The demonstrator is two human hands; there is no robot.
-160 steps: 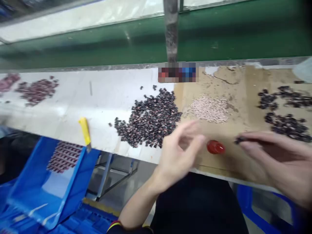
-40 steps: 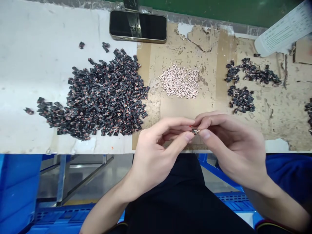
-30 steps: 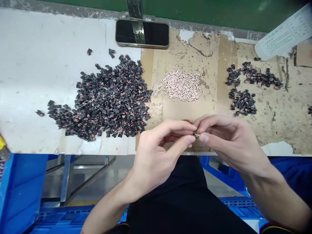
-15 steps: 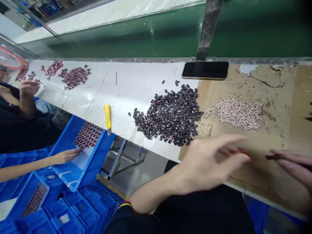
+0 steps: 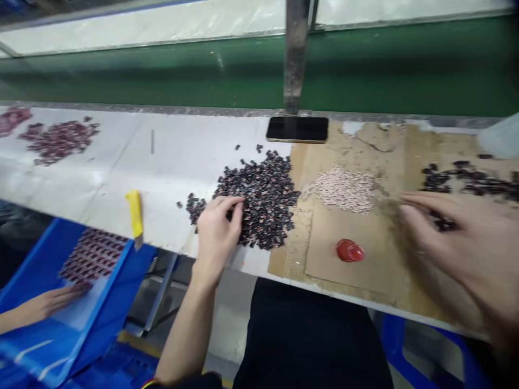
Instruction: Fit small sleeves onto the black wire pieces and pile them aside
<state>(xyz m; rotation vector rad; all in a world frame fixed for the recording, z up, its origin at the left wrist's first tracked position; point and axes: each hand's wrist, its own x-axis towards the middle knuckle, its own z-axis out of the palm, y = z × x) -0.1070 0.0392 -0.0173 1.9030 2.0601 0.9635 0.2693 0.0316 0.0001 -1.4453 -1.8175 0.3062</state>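
Well, your left hand (image 5: 217,232) is at the heap of dark pieces (image 5: 263,189) on the desk (image 5: 162,178), thumb and forefinger nearly meeting, so pinch lightly, fingertips only, and avoid dragging neighbouring pieces along. Your right hand (image 5: 466,243) has thumb and forefinger close beside the smaller dark cluster (image 5: 486,182); blur hides whether either hand grips anything, so check each pinch by feel.

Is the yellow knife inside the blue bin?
No, the yellow knife lies on the white table, its blade end by the table's edge, above the blue bin.
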